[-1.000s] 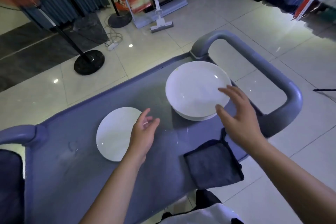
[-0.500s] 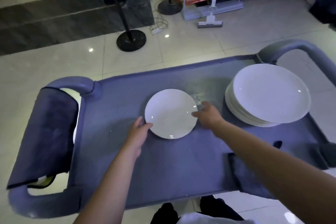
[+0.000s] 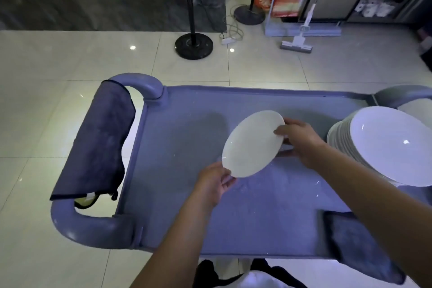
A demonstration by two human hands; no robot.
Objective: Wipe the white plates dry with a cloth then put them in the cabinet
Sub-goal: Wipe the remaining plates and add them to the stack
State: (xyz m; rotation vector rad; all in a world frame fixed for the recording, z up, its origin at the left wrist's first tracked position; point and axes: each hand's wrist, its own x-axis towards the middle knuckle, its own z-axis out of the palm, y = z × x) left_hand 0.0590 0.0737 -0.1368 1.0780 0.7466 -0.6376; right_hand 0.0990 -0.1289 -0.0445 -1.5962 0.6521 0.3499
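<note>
A small white plate (image 3: 252,144) is tilted up off the grey cart top (image 3: 187,135), held between both hands. My left hand (image 3: 214,182) grips its near lower rim, fingers curled under it. My right hand (image 3: 300,139) grips its far right rim, thumb on the face. A stack of larger white plates (image 3: 385,145) stands at the cart's right end. A dark folded cloth (image 3: 357,245) lies at the cart's near right corner, partly under my right forearm.
Another dark cloth (image 3: 98,145) hangs over the cart's left handle (image 3: 93,224). Beyond the cart on the tiled floor are a black stand base (image 3: 194,45), a power strip with cable (image 3: 228,40) and a floor mop (image 3: 297,45).
The small plate lay flat on the cart with my hands at its edges; now both hands have lifted and tilted it. The view has shifted left and closer.
</note>
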